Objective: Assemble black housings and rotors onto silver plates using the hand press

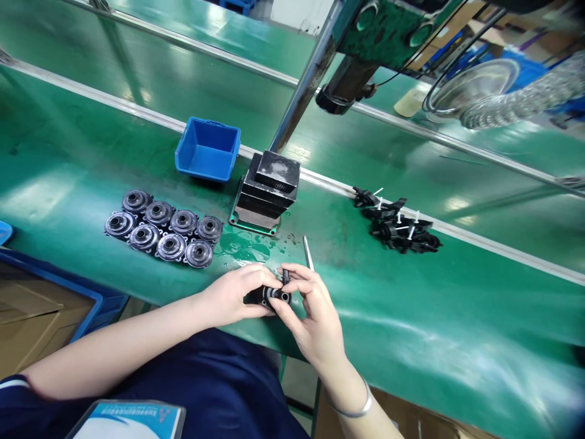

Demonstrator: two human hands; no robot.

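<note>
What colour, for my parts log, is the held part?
The held part is mostly black; head view.

Bench [457, 329]: green. Bin [201, 169], upper left of centre: solid blue. Round parts [171, 245], left: black and grey, concentric rings. Small part [270, 294], lower centre: black, pale grey band. Block [265, 200], centre: black, greyish top. Cluster [386, 230], right of centre: black, white sticks [411, 230]. Bracelet [361, 410], lower right: silver. Shirt [228, 378], bottom: navy, white stripe on left-edge sleeve [13, 405]. Badge [132, 424], lower left: blue and white.

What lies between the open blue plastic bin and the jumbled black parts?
A stepped black block, then bare glossy green tabletop, as the head view shows.
</note>
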